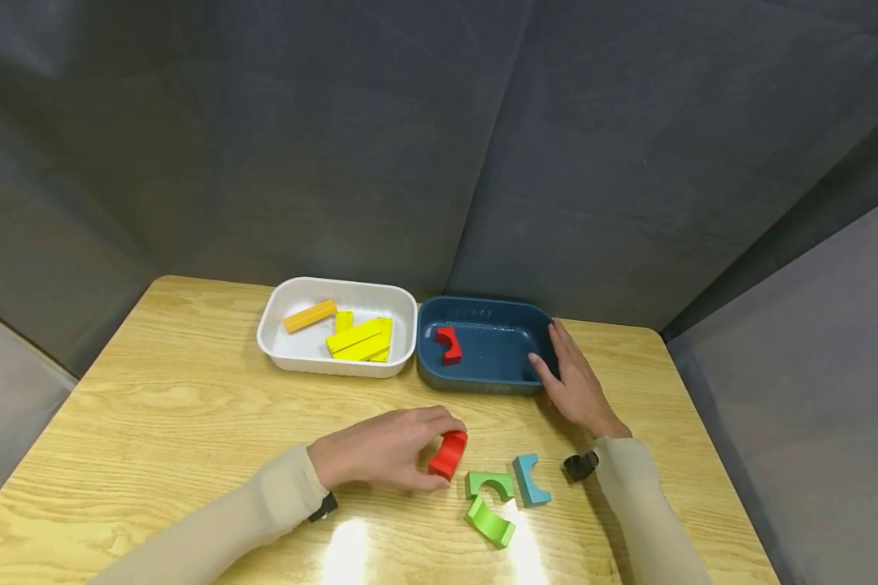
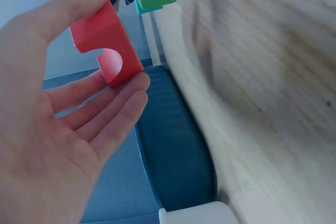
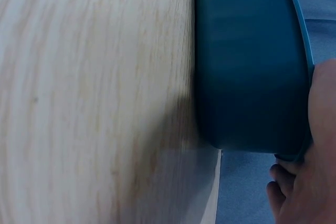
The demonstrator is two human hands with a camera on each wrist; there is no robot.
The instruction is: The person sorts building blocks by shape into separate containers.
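Observation:
My left hand (image 1: 402, 447) pinches a red arch block (image 1: 449, 455) between thumb and fingertips, over the near middle of the table. In the left wrist view the cut-out of the red arch block (image 2: 107, 45) faces the palm. My right hand (image 1: 578, 386) holds the right end of a dark blue bin (image 1: 483, 386), thumb over the rim and fingers along the outer side. Inside that bin lies another red arch block (image 1: 449, 348). Two green arch blocks, one upright (image 1: 488, 483) and one tipped (image 1: 492, 524), lie close to a blue arch block (image 1: 530, 479).
A white bin (image 1: 336, 367) stands against the blue bin's left side. It holds an orange block (image 1: 310, 316) and several yellow blocks (image 1: 362, 340). Behind the wooden table (image 1: 154, 390) hangs a dark grey curtain (image 1: 336, 146).

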